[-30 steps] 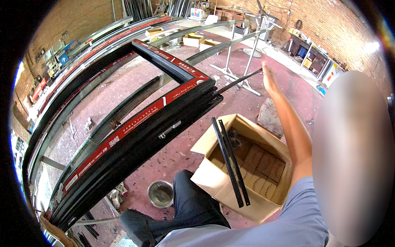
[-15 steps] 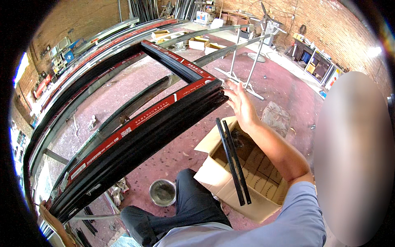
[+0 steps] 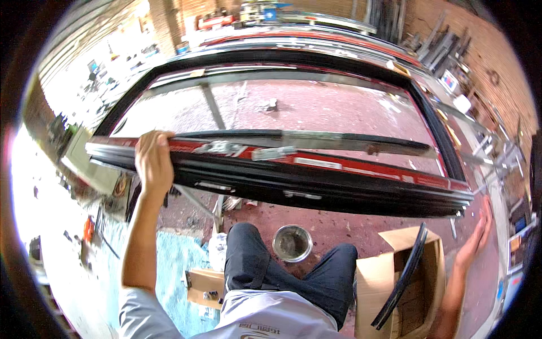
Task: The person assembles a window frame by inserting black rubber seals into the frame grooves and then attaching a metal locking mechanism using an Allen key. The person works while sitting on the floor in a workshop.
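Note:
A large black metal window frame (image 3: pixel 316 189) with red protective tape spans the view in front of me, its near side made of deep grooved profile. My left hand (image 3: pixel 153 161) is closed over the top edge of that near side, close to its left end. Just past the frame's right corner, my right hand (image 3: pixel 481 226) is open with its fingers stretched out, holding nothing. A small silvery metal piece (image 3: pixel 274 153) lies on the taped top, right of my left hand. Beneath the frame, its supports are largely hidden.
Below right stands an open cardboard box (image 3: pixel 375 282) with black strips (image 3: pixel 401 277) across it. A metal bowl (image 3: pixel 292 244) sits on the floor before my knees. On the left are a light-blue sheet (image 3: pixel 175 260) and a small cardboard box (image 3: pixel 197 288). Long profiles lie beyond the frame.
My view has swung left, so the frame now runs nearly crosswise. The left hand shows fully on the frame instead of at the rim. My right hand stays open by the right corner.

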Demonstrator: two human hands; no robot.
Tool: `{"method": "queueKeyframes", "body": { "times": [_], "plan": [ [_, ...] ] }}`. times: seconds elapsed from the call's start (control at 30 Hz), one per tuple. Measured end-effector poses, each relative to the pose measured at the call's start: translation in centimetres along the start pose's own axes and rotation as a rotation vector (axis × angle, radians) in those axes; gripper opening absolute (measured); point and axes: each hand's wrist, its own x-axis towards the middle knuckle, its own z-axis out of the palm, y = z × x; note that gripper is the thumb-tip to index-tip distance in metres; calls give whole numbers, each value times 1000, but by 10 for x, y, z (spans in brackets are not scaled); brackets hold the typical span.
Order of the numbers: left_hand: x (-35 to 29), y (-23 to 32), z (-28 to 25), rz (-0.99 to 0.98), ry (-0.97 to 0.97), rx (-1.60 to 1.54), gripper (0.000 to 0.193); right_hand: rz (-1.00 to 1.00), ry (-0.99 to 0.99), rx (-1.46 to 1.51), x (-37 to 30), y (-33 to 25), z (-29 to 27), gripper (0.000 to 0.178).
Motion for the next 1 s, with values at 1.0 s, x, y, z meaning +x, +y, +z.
{"method": "queueKeyframes", "body": {
  "times": [1.0],
  "plan": [
    [-12,-13,-16,27,191,-77,27,-924,-688,316,-5,-318,305,24]
  ]
}}
